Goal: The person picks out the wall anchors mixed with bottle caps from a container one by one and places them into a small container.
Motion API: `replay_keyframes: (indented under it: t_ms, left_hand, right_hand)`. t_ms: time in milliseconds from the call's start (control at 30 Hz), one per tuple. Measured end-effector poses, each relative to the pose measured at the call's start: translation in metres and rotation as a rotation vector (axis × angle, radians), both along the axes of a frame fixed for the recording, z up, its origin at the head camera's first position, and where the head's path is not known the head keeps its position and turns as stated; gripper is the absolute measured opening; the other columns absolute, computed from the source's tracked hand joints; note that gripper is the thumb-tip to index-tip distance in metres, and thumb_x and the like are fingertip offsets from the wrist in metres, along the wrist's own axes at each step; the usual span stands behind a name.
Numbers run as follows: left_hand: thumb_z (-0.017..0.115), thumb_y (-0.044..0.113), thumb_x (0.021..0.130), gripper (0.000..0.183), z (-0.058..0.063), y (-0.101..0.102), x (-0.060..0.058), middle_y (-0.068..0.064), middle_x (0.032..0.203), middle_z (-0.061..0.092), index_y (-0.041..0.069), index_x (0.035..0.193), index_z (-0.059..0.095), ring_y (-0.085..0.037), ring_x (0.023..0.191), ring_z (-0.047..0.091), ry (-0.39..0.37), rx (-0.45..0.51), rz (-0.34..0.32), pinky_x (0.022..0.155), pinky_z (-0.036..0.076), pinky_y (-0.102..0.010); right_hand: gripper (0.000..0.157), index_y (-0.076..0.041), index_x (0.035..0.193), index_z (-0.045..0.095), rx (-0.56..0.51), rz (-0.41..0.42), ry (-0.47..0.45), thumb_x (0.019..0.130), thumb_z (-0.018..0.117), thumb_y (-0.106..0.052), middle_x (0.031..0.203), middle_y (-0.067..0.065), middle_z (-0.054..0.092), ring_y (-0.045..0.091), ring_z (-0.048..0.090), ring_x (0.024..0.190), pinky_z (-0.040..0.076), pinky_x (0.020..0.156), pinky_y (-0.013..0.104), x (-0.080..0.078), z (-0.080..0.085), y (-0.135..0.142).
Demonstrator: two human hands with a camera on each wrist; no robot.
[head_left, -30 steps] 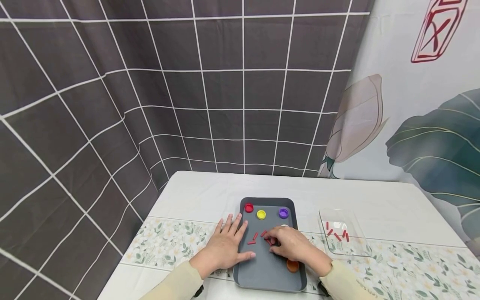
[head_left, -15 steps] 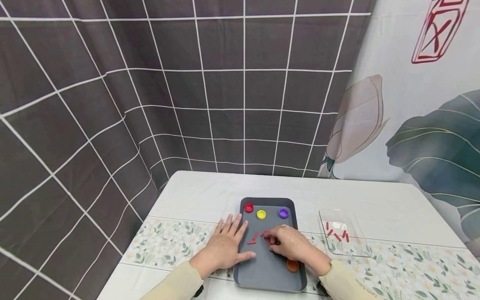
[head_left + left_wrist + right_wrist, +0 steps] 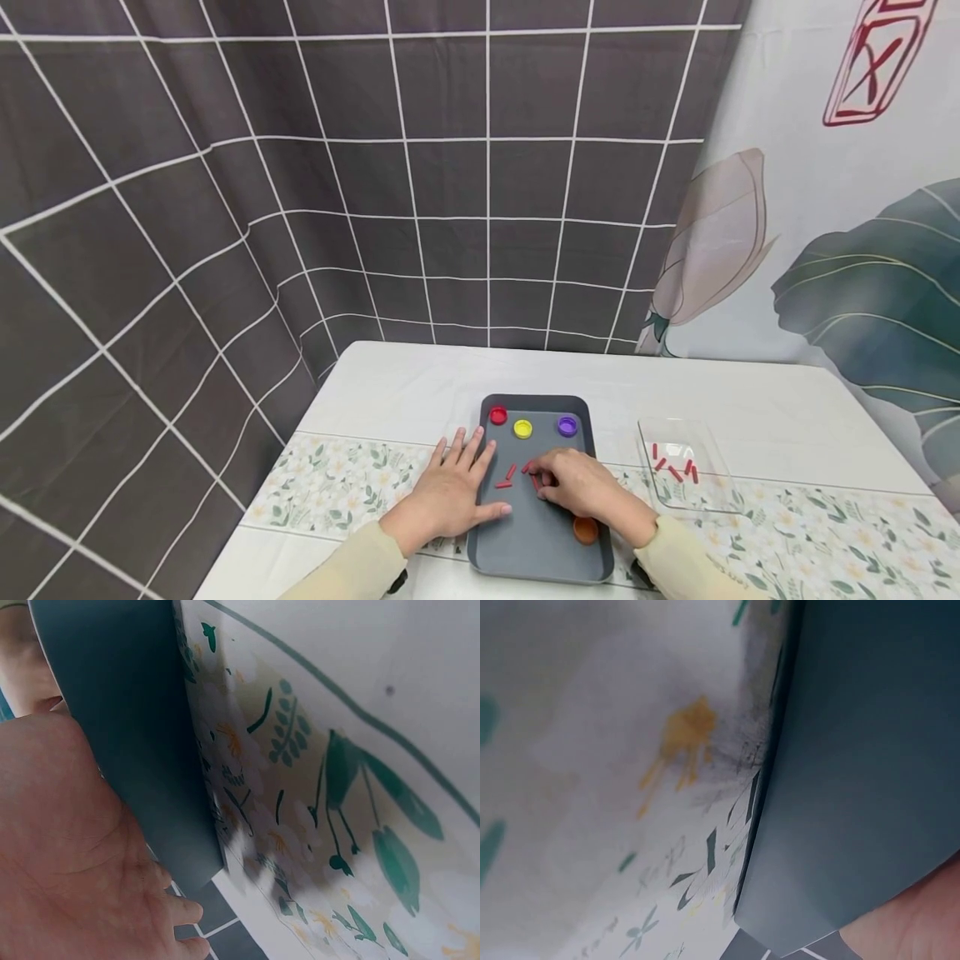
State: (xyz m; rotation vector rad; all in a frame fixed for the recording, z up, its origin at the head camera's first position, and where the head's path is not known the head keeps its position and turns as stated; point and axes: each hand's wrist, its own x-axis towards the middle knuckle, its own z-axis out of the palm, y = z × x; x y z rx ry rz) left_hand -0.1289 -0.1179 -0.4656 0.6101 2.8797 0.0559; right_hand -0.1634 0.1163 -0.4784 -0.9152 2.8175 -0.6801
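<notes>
In the head view, a grey tray [image 3: 525, 550] holds several short red sticks. My right hand [image 3: 581, 483] is over the tray's right half, fingers curled. A red stick [image 3: 536, 482] shows between its index finger and thumb, and another stick [image 3: 527, 467] lies at the index fingertip. The palm side is hidden. To the left, two more red sticks, one slanted [image 3: 512, 472] and one flat [image 3: 503, 484], lie on the tray floor. My left hand [image 3: 450, 492] spreads its straight fingers along the tray's left rim, thumb reaching over the edge.
Red [image 3: 498, 415], yellow [image 3: 522, 429] and purple [image 3: 567, 427] round caps sit at the tray's far end. An orange-brown round cap [image 3: 585, 530] lies near the right wrist. A clear container [image 3: 712, 496] with several red sticks stands on the table [image 3: 420, 375] at right.
The right hand has shifted slightly; a red stick that showed under its fingers and a pale spot behind its knuckles are now hidden. The left hand has stayed in place.
</notes>
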Motion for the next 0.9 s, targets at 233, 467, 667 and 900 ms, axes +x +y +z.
replay_keyframes:
  t_ms: [233, 467, 667, 900]
  left_hand:
    - [0.045, 0.076, 0.093, 0.094, 0.001, 0.001, 0.0, -0.011, 0.17, 0.013, 0.015, 0.163, 0.025, -0.038, 0.155, 0.011, 0.005, -0.001, -0.002, 0.123, 0.014, -0.056]
    - [0.045, 0.075, 0.093, 0.094, 0.0, 0.001, 0.0, -0.011, 0.17, 0.014, 0.015, 0.162, 0.026, -0.039, 0.155, 0.012, 0.012, -0.003, -0.003, 0.123, 0.015, -0.057]
    - [0.045, 0.077, 0.092, 0.095, 0.0, 0.001, 0.0, -0.01, 0.17, 0.014, 0.015, 0.162, 0.026, -0.037, 0.156, 0.011, 0.009, -0.005, 0.003, 0.123, 0.014, -0.056]
    - [0.045, 0.077, 0.092, 0.096, 0.0, 0.0, 0.0, -0.011, 0.17, 0.013, 0.014, 0.162, 0.025, -0.038, 0.155, 0.01, 0.002, 0.005, 0.007, 0.123, 0.013, -0.057]
  right_hand:
    - [0.023, -0.011, 0.108, 0.078, 0.014, 0.005, 0.022, 0.085, 0.081, -0.014, 0.066, -0.014, 0.05, 0.001, 0.043, 0.058, 0.038, 0.052, 0.023, 0.0, -0.001, 0.0]
    - [0.016, -0.012, 0.098, 0.077, -0.004, 0.03, 0.058, 0.082, 0.078, -0.01, 0.065, -0.014, 0.049, 0.0, 0.043, 0.058, 0.038, 0.053, 0.021, 0.0, -0.002, 0.001]
    - [0.01, -0.015, 0.086, 0.071, -0.063, 0.047, 0.065, 0.081, 0.076, -0.008, 0.064, -0.013, 0.049, -0.001, 0.042, 0.056, 0.038, 0.051, 0.02, 0.0, -0.001, 0.004]
    - [0.015, -0.006, 0.098, 0.076, -0.222, 0.018, 0.034, 0.084, 0.076, -0.009, 0.067, -0.016, 0.054, -0.005, 0.046, 0.057, 0.043, 0.054, 0.019, 0.004, 0.012, 0.025]
